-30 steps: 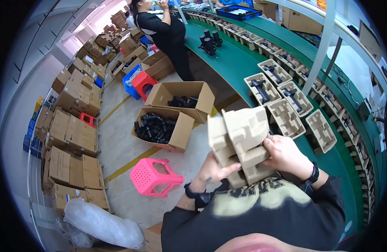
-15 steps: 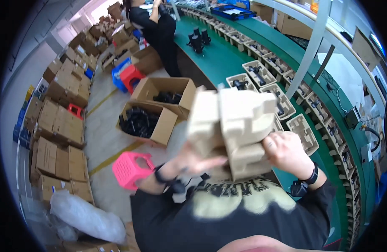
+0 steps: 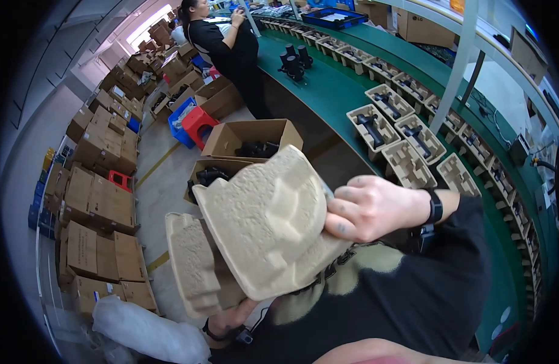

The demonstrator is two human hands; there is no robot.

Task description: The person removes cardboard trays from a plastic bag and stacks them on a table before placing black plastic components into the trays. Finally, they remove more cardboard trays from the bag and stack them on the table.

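The right hand is now lifting one pulp tray off the stack, which is staying lower in the left hand.

A beige moulded-pulp tray, its bumpy underside turned to the camera, is held tilted just below the picture's centre — gripped at its 3 o'clock edge. A second stack of the same beige moulded-pulp trays sits at 8 o'clock of it, partly tucked behind it and overlapping — nested layers show along its left rim, and it is supported from below at 6 o'clock.
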